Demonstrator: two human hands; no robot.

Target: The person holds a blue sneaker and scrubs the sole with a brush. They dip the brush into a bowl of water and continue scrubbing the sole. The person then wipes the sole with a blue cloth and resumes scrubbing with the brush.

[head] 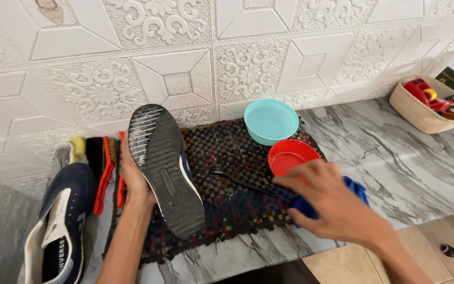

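My left hand (132, 181) holds a dark blue sneaker (166, 168) tilted on its side over a dark checkered mat (232, 152), its black sole facing me with white foam near the toe. My right hand (327, 202) reaches over a blue cloth (356, 189) beside a small red bowl (290, 153); its fingertips are at the handle end of a thin black brush (237, 179) lying on the mat. Whether it grips the brush I cannot tell. A turquoise bowl (270, 120) stands behind the red one.
The second blue sneaker (61, 226) lies at the left on the marble counter (395, 152). Orange-handled brushes (103, 173) and a yellow sponge (77, 149) sit behind it. A woven basket (421, 110) with scissors and red items stands far right. An embossed white wall runs behind.
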